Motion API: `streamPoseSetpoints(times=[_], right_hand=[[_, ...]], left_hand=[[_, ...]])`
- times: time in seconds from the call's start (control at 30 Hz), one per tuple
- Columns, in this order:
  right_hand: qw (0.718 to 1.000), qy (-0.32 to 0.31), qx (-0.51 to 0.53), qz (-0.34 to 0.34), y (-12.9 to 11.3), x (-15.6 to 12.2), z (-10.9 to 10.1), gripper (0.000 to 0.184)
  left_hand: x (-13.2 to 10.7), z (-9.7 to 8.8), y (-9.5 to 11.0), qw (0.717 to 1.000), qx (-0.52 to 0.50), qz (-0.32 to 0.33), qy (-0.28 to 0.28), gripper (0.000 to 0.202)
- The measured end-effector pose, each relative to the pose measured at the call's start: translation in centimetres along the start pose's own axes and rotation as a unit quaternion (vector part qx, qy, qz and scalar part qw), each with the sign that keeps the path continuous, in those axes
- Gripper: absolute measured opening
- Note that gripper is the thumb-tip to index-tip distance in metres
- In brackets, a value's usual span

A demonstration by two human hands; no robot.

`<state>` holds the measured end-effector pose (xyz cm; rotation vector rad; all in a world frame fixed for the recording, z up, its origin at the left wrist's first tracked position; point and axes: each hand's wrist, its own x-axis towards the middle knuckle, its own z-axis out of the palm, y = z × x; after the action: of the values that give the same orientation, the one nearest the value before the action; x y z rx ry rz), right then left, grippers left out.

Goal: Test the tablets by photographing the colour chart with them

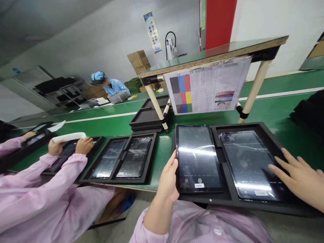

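Observation:
In front of me a black foam tray (229,185) has two compartments side by side. A tablet (197,157) with a lit screen and a small white label near its lower edge is at the left compartment, its upper end near the tray's far rim. My left hand (168,177) grips this tablet by its left edge, thumb at the front; its other fingers are hidden behind. In the right compartment lies a second tablet (246,162), also labelled and with glare across its screen. My right hand (296,173) reaches over its right side, fingers spread, the fingertips at the screen's edge.
Left of me, another tray (84,177) holds two tablets, and a co-worker's hands (84,145) hold a white roll-like piece. A wooden shelf (215,57) with a colour chart (182,92) stands behind my tray. Stacked black trays (145,118) sit beside its left leg.

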<state>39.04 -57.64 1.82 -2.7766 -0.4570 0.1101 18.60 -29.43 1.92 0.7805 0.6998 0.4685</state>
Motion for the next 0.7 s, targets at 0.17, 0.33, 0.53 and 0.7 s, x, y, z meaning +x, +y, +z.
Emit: streamPoseSetpoints(times=[0.17,0.33,0.53,0.7], right_hand=[[0.987,0.05,0.147,0.039,-0.1,0.1,1.4,0.069],[0.92,0.038,0.362,0.149,-0.4,-0.7,-0.9,0.046],[0.826,-0.077,0.497,0.254,-1.4,-2.3,-2.9,0.109],[0.884,-0.046,0.428,0.184,-3.7,-1.9,-3.5,0.119]], left_hand=[[1.5,0.1,-0.3,0.999,0.028,-0.024,-0.023,0.046],[1.9,-0.3,-0.7,0.985,0.163,0.052,-0.012,0.045],[-0.2,-1.8,-0.9,0.893,0.337,0.3,-0.006,0.048],[-1.3,-1.5,-0.5,0.875,0.377,0.294,-0.07,0.033]])
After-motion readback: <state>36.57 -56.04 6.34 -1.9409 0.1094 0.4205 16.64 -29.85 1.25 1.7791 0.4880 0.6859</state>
